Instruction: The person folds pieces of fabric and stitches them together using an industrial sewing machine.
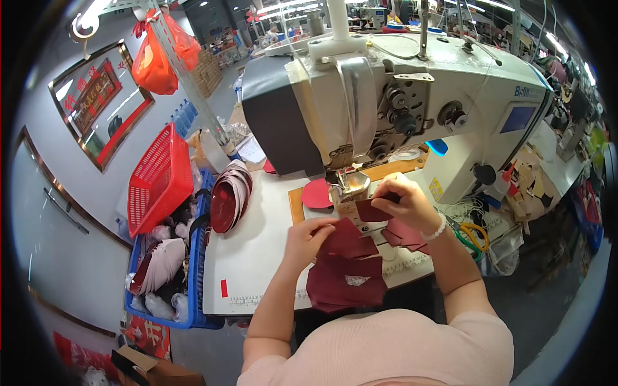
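Note:
My right hand point(407, 201) pinches a small dark red material piece point(373, 211) just beside the needle area of a large white sewing machine point(347, 186). Lower and to the left, my left hand point(310, 239) has its fingers closed at the edge of another dark red piece point(349, 239). Below that lies a stack of dark red pieces point(341, 286) at the table's front edge, with a pale patch on top. More dark red pieces point(407, 235) rest under my right wrist. A round pinkish-red piece point(317, 194) lies left of the presser foot.
On the white table point(251, 270), a nested bundle of curved dark red pieces point(230, 196) stands at left. Beside the table are a blue crate point(201, 283) with bagged pieces and a tilted red basket point(161, 183). Scissors with yellow handles point(475, 235) and loose thread lie at right.

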The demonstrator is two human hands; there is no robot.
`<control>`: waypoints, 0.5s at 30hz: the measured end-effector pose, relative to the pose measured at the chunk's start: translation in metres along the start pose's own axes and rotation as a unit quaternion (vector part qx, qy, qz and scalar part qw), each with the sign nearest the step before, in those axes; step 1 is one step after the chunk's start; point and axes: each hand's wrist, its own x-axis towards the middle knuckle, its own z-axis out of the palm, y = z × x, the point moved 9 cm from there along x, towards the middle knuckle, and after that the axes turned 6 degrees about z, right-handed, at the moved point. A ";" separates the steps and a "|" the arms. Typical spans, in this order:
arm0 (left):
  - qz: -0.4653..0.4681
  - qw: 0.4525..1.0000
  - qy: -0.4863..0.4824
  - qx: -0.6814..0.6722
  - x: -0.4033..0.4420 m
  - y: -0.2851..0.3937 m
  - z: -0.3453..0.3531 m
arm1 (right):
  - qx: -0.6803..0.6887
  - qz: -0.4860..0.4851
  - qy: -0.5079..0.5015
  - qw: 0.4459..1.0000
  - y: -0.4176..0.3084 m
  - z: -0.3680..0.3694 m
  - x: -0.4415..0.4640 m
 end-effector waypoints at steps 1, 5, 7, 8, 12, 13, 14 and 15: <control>-0.014 1.000 -0.026 -0.006 0.003 -0.013 0.012 | 0.070 0.061 -0.003 0.996 0.012 -0.001 0.000; 0.080 0.993 -0.047 0.075 0.011 -0.008 0.050 | 0.228 0.207 0.011 0.951 0.037 -0.011 -0.021; 0.225 0.965 -0.028 0.135 0.009 0.018 0.062 | 0.162 0.203 0.037 0.965 0.043 -0.022 -0.033; 0.280 0.943 -0.017 0.180 0.003 0.028 0.066 | 0.162 0.234 0.029 0.958 0.047 -0.026 -0.043; 0.397 0.887 0.014 0.234 -0.017 0.043 0.063 | 0.195 0.218 0.002 0.956 0.059 -0.041 -0.064; 0.398 0.886 0.020 0.236 -0.022 0.041 0.060 | 0.225 0.198 -0.015 0.954 0.057 -0.037 -0.063; 0.356 0.900 -0.013 0.250 -0.012 0.028 0.062 | 0.256 0.180 -0.033 0.949 0.055 -0.032 -0.061; 0.357 0.899 -0.023 0.251 -0.013 0.023 0.067 | 0.285 0.161 -0.053 0.943 0.051 -0.027 -0.060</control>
